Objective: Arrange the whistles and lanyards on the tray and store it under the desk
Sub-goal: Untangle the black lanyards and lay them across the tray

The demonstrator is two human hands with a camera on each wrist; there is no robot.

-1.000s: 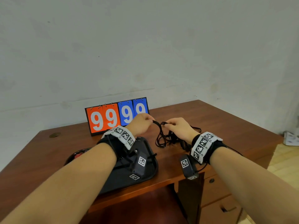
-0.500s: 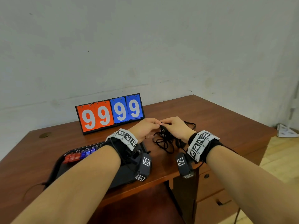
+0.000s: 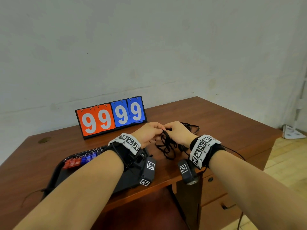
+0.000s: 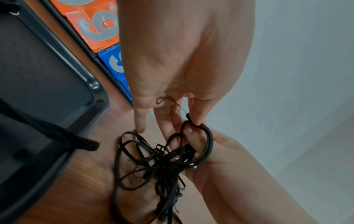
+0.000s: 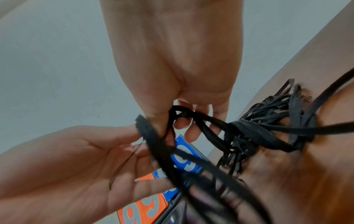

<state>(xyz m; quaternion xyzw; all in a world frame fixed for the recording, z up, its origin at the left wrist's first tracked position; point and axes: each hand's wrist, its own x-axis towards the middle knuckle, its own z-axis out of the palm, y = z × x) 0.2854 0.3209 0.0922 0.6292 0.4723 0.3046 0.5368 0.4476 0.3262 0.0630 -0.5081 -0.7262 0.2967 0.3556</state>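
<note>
A tangle of black lanyards lies on the brown desk just right of the black tray. Both hands meet above it. My left hand pinches one strap end between thumb and finger. My right hand grips a loop of the same tangle with its thumb through the loop. Red whistles and blue whistles sit in a row at the tray's far edge. My left forearm hides much of the tray.
A flip scoreboard reading 99 99 stands behind the hands near the wall. A thin black cord trails off the tray's near left corner. Desk drawers are at the lower right, and the knee space opens below the desk front.
One second ago the hands were apart with a strand stretched between them. They have come together over the tangle, and the head view has shifted so the whistles show.
</note>
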